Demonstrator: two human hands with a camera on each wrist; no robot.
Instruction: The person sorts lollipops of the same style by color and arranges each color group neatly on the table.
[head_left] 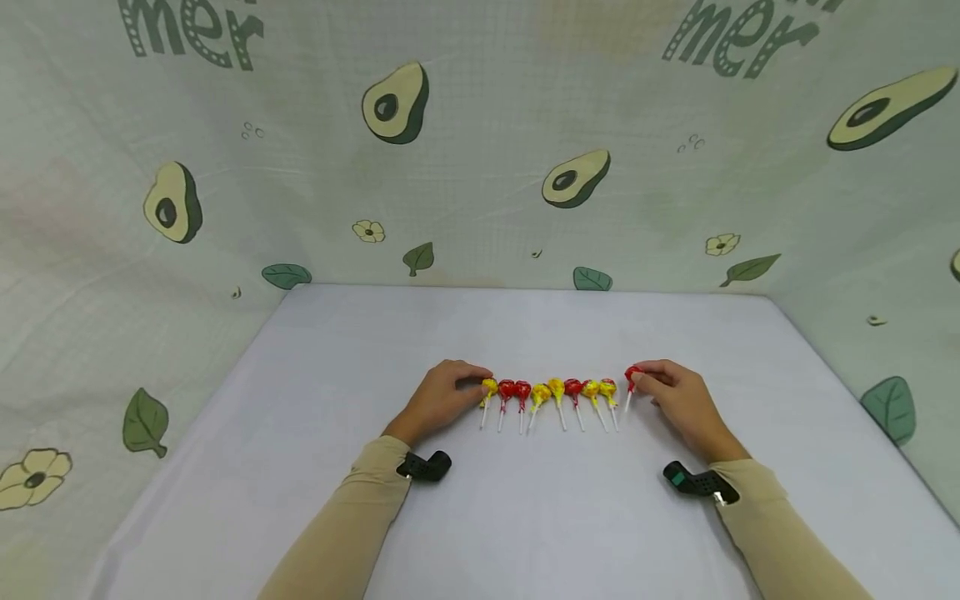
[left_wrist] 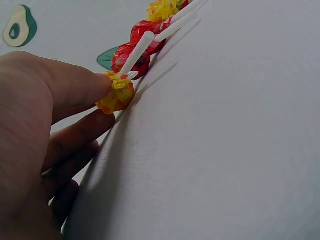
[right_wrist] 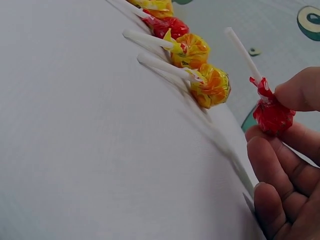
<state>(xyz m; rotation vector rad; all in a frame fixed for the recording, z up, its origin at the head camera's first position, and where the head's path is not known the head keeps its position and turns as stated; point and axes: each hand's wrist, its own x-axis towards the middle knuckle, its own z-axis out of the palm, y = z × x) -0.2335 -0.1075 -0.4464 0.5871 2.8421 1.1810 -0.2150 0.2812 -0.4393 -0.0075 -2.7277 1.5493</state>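
Observation:
Several lollipops in red and yellow wrappers lie side by side in a row on the white table, their white sticks toward me. At the row's left end my left hand pinches a yellow lollipop by its wrapped head, between thumb and fingers. Two red lollipops come right after it. My right hand holds a red lollipop by its head, just off the row's right end. A small gap parts it from the last yellow lollipop there.
The white table runs back to a hanging cloth printed with avocados, leaves and flowers. Dark straps sit on both wrists, over beige sleeves.

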